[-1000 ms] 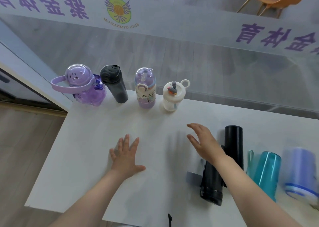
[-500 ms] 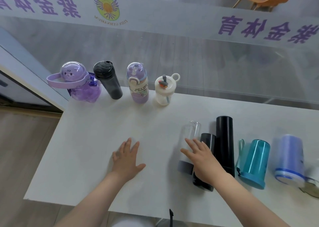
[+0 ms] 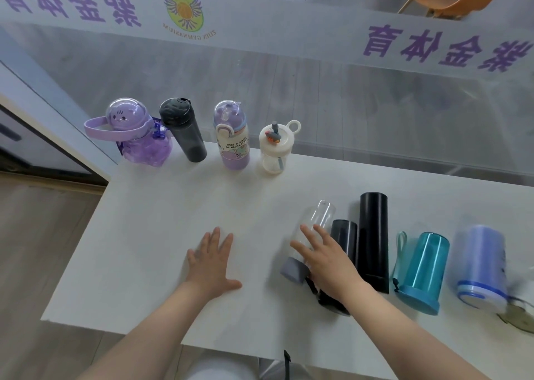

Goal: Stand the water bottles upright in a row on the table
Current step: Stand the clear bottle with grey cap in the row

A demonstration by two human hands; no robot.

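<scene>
The left hand (image 3: 212, 264) lies flat and released on the table (image 3: 161, 235). The right hand (image 3: 326, 261) rests with straight fingers on a lying clear bottle (image 3: 316, 220), beside four other lying bottles; four stand upright behind.

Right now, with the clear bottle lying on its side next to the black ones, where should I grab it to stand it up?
Grip the clear bottle around the middle of its see-through barrel, coming from above and from its left. It lies flat, grey cap toward you, and the short black bottle sits close on its right, so that side looks crowded. The right hand already rests over it. Then probably tip it upright.
</scene>
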